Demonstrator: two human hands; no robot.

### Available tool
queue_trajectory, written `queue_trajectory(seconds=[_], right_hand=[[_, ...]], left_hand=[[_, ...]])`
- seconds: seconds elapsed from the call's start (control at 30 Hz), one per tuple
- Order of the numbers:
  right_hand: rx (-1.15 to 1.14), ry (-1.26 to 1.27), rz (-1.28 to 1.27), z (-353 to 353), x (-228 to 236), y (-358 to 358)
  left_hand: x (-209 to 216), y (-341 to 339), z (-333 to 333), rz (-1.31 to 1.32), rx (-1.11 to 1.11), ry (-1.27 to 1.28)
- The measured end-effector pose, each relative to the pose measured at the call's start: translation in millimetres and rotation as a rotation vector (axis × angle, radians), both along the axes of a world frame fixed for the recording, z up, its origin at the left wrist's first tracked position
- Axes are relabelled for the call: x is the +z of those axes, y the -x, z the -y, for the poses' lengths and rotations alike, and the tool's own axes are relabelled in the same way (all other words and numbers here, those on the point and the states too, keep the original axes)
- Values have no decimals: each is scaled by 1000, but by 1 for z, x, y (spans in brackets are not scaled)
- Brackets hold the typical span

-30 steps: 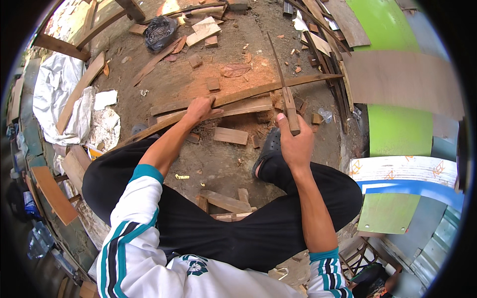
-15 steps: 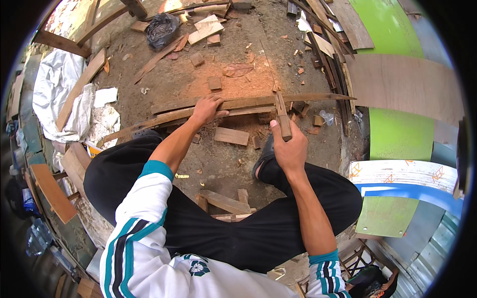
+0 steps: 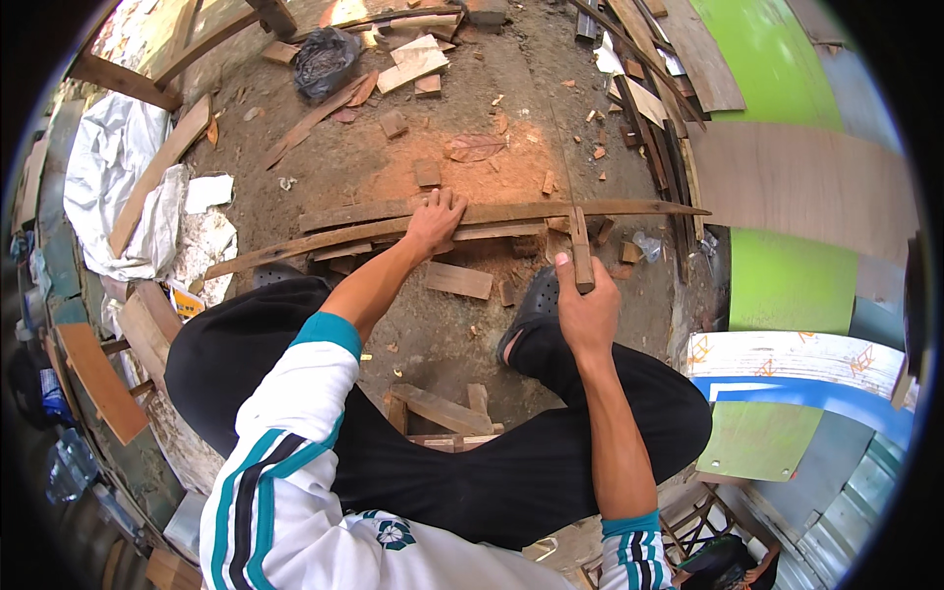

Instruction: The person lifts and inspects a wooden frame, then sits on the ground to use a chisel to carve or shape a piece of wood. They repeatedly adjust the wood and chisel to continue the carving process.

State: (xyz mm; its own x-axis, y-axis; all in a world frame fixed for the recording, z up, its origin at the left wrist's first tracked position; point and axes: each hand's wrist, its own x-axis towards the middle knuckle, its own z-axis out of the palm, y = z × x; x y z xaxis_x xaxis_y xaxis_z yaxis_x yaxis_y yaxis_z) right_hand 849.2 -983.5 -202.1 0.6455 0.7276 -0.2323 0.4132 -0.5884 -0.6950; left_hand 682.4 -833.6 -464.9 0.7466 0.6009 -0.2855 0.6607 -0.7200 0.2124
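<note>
The left hand (image 3: pixel 435 224) is gripping a long wooden strip (image 3: pixel 639 206) from above, its fingers bending over the far edge. The right hand (image 3: pixel 590 300) is closing around the wooden handle of a handsaw (image 3: pixel 579 241), thumb lying along the near side, and its thin blade is pointing away from the person. The blade is crossing the strip between the left hand and the strip's right end; whether the teeth are biting into the wood is staying too fine to tell.

Over the last second the left hand has been shifting rightward, nearer the saw, and the strip's right end has been swinging toward the person. The blade, slanting earlier, is now standing nearly square across the strip, so the piece appears to be getting steadied and lined up under the saw.

The strip is lying across lower planks (image 3: pixel 500 231) on the ground, its left end reaching past the left knee. A rectangular offcut (image 3: pixel 459 280) is resting just on the near side of those planks, and a dark clog (image 3: pixel 539 300) is standing close by the right hand. Beyond the strip's far edge, orange sawdust (image 3: pixel 433 152) is covering the ground around a dry leaf (image 3: pixel 474 147).
</note>
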Motion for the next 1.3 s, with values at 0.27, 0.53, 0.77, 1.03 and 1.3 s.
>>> queue_trajectory(seconds=[0.27, 0.53, 0.77, 1.03, 1.3], right_hand=[[13, 45, -17, -12, 3, 6], [63, 36, -2, -31, 8, 24], [96, 35, -19, -35, 5, 33], [63, 25, -19, -34, 8, 28], [36, -41, -10, -22, 7, 8]], left_hand=[[12, -2, -23, -40, -17, 168], [-2, -3, -35, -6, 73, 413], [-9, 4, 1, 80, -64, 15], [-3, 32, -8, 48, -273, -75], [15, 43, -17, -164, -128, 78]])
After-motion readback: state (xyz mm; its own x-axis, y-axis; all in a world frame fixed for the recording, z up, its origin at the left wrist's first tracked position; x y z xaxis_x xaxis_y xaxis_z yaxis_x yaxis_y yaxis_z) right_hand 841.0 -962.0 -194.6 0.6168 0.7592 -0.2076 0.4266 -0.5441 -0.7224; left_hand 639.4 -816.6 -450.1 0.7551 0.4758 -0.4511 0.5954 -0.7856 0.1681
